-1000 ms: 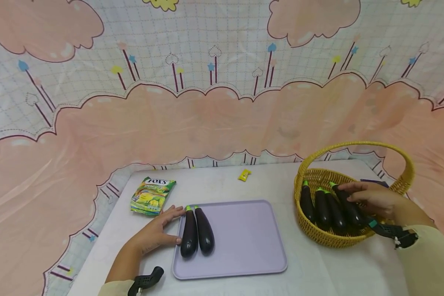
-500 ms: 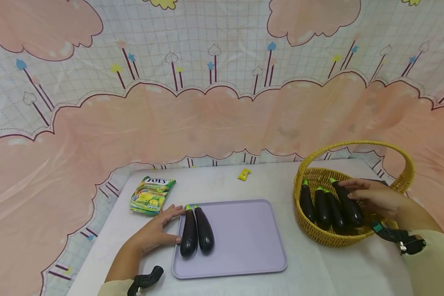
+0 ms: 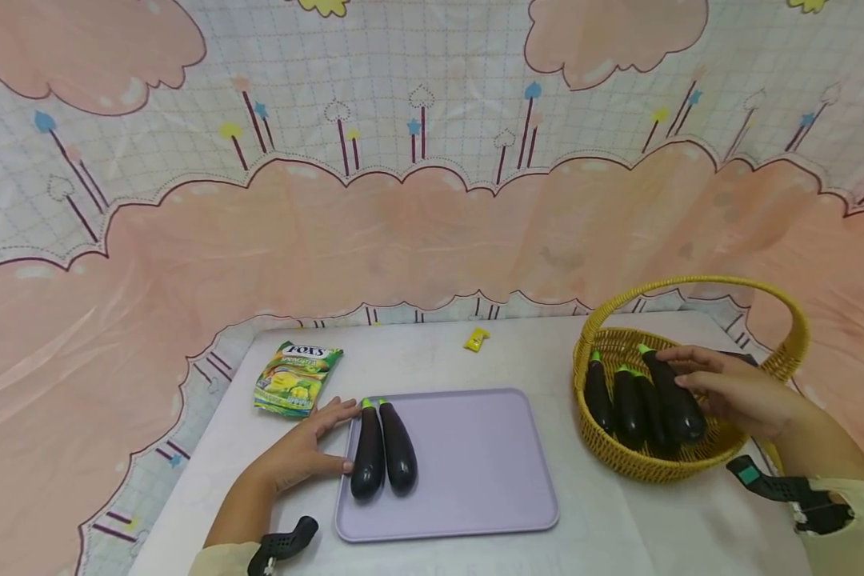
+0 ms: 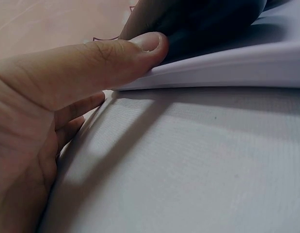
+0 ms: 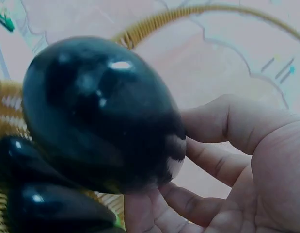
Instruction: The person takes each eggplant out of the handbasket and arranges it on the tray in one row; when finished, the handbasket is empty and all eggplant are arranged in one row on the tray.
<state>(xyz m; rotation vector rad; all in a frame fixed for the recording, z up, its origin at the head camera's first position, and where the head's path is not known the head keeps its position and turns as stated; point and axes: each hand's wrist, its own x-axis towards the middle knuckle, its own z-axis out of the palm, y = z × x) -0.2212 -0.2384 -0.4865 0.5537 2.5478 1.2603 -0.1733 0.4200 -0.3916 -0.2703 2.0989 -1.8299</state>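
My right hand [image 3: 734, 392] grips one dark purple eggplant [image 3: 675, 400] with a green stem tip, over the yellow wicker basket [image 3: 619, 466]. In the right wrist view the rounded end of that eggplant [image 5: 101, 111] fills the middle, with thumb and fingertips against its side. Three more eggplants lie in the basket, the leftmost eggplant [image 3: 599, 396] by its wall. My left hand [image 3: 298, 456] rests at the left edge of the lilac tray [image 3: 475, 464], fingers spread, thumb [image 4: 145, 46] at the rim. Two eggplants lie side by side on the tray, the nearer-to-hand eggplant [image 3: 368, 456] right by the thumb.
A green and yellow candy bag [image 3: 298, 380] lies beyond the left hand. One small yellow wrapped candy [image 3: 477, 340] is behind the tray. The tall basket handle [image 3: 698, 282] arches over the basket and the right hand. A patterned cloth hangs behind the white table.
The right hand, gripping its eggplant, has lifted it slightly from the others, and the wrist has shifted right and toward me. The left hand stays at the tray edge.
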